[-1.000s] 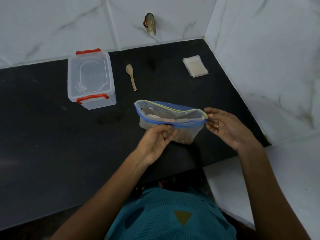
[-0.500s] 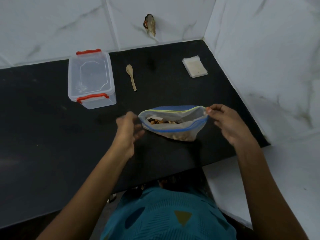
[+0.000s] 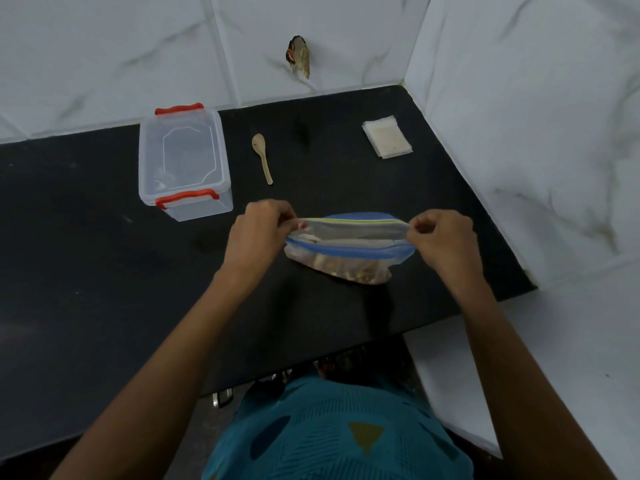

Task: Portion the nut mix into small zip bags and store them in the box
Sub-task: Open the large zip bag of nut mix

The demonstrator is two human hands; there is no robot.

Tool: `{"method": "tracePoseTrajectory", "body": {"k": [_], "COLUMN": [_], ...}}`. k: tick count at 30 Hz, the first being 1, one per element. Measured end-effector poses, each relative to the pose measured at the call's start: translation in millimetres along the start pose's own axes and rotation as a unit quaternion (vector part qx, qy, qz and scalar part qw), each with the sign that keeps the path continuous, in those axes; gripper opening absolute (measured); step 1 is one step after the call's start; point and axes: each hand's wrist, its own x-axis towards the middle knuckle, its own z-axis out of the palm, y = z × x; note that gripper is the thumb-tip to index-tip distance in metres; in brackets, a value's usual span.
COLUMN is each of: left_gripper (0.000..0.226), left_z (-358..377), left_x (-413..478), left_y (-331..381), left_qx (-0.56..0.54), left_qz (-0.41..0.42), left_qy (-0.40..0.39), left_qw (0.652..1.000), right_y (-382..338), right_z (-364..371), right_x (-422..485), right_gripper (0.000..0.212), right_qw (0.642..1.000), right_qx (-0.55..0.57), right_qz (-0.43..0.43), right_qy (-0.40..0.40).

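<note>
A large clear zip bag of nut mix with a blue and yellow zip strip lies on the black counter in the middle. My left hand pinches the bag's left top corner. At the right top corner my right hand pinches the rim, and the mouth is stretched between them. Brown nuts show through the bag's lower side. A clear plastic box with red latches and its lid on stands at the back left. A stack of small zip bags lies at the back right.
A small wooden spoon lies between the box and the small bags. White marble-tiled walls close the counter at the back and right. The counter's front edge runs just below my forearms.
My left hand let go of the bag's near rim, swung out to the left, then took hold of the left top corner. The bag's mouth is now pulled flatter between both hands.
</note>
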Motion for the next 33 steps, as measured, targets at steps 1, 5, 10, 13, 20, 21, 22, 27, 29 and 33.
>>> {"method": "tracePoseTrajectory", "body": {"k": [1, 5, 10, 13, 20, 21, 22, 27, 29, 33], "left_gripper": [0.021, 0.021, 0.023, 0.024, 0.014, 0.016, 0.017, 0.015, 0.016, 0.023], "left_z": [-1, -8, -12, -8, -2, -3, -4, -15, -15, -8], "left_x": [0, 4, 5, 4, -4, -4, -3, -4, -3, -2], "left_y": [-1, -4, -4, -4, -6, -6, -6, -2, -3, -9], "left_qx": [0.011, -0.033, -0.188, -0.18, -0.069, -0.069, -0.08, -0.111, -0.09, -0.239], "left_qz": [0.012, 0.029, -0.033, -0.054, -0.008, -0.006, -0.008, 0.013, 0.017, -0.111], "left_qy": [0.009, 0.031, -0.065, -0.069, -0.015, -0.01, -0.009, -0.074, -0.099, -0.166], "left_qw": [1.0, 0.999, 0.98, 0.98, 0.997, 0.998, 0.997, 0.991, 0.991, 0.95], "right_y": [1, 1, 4, 2, 3, 4, 5, 6, 10, 26], "right_z": [-3, -12, -12, -4, -4, -6, -8, -15, -12, 1], "right_x": [1, 10, 17, 13, 7, 9, 11, 16, 18, 25], "right_gripper": [0.016, 0.015, 0.012, 0.009, 0.022, 0.022, 0.021, 0.017, 0.019, 0.016], "right_qw": [1.0, 0.983, 0.966, 0.987, 0.996, 0.995, 0.992, 0.961, 0.94, 0.832], "right_qx": [-0.008, 0.153, 0.232, 0.147, -0.034, -0.017, 0.012, 0.135, 0.198, 0.443], "right_qz": [-0.004, 0.023, 0.049, 0.026, -0.033, -0.029, -0.021, 0.017, 0.045, 0.176], "right_qy": [-0.016, -0.097, -0.103, -0.059, -0.075, -0.099, -0.121, -0.24, -0.275, -0.285]}}
